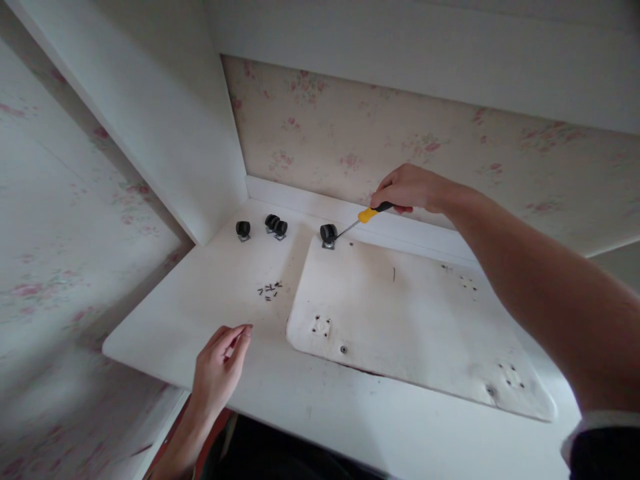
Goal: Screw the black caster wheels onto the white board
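My right hand [407, 188] grips a screwdriver [369, 215] by its black and yellow handle. Its thin shaft slants down to the left, and the tip meets the metal plate of a black caster wheel [329, 233]. That caster sits at the far left corner of a white board [400, 313] lying flat. Below, my left hand [223, 363] hovers near the table's front edge, with thumb and fingertips pressed together; anything between them is too small to make out. Several loose screws [269, 289] lie just beyond it, left of the board.
Three more casters, among them a separate one [243, 230], stand at the back left of the white table [165, 320]. Screw holes mark the board's other corners [321, 326]. White panels rise at the left and above, with flowered wallpaper [345, 133] behind.
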Tool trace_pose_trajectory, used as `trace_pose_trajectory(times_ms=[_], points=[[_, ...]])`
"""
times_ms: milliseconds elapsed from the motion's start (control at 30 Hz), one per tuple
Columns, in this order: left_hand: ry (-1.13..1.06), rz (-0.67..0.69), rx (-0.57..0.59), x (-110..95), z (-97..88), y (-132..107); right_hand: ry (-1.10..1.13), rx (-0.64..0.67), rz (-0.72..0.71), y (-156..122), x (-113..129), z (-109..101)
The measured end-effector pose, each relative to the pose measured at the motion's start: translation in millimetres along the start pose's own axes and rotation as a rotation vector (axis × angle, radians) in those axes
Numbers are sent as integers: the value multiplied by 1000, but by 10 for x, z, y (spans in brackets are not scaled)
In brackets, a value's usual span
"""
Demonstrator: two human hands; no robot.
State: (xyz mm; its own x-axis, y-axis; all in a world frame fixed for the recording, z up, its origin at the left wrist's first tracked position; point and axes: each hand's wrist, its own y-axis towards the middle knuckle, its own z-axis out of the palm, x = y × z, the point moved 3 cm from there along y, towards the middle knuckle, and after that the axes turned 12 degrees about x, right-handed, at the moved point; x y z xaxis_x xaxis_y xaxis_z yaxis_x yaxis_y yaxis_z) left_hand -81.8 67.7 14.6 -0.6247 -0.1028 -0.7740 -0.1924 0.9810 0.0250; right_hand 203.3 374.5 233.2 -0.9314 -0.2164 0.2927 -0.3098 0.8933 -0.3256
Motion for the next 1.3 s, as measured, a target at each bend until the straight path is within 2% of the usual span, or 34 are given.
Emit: trace_pose_trajectory(times_ms=[333,567,767,867,967,1167,1300], points=[[26,-16,-14,40,-54,-39,-59,1,68,31,120,-52],[2,18,28,17,22,-19,-66,179,-90,136,270,-95],[-21,62,24,-4,84,-17,-182,183,-182,111,533,-195],[-29,83,22,63,119,-38,-353,107,-210,97,624,-218],[-28,83,12,147,141,-65,-419,55,-217,108,637,-195],[-37,56,12,222,146,-74,-360,185,-183,74,586,-173],[-51,59,24,188,160,-41,-410,150,-155,66,567,-217]])
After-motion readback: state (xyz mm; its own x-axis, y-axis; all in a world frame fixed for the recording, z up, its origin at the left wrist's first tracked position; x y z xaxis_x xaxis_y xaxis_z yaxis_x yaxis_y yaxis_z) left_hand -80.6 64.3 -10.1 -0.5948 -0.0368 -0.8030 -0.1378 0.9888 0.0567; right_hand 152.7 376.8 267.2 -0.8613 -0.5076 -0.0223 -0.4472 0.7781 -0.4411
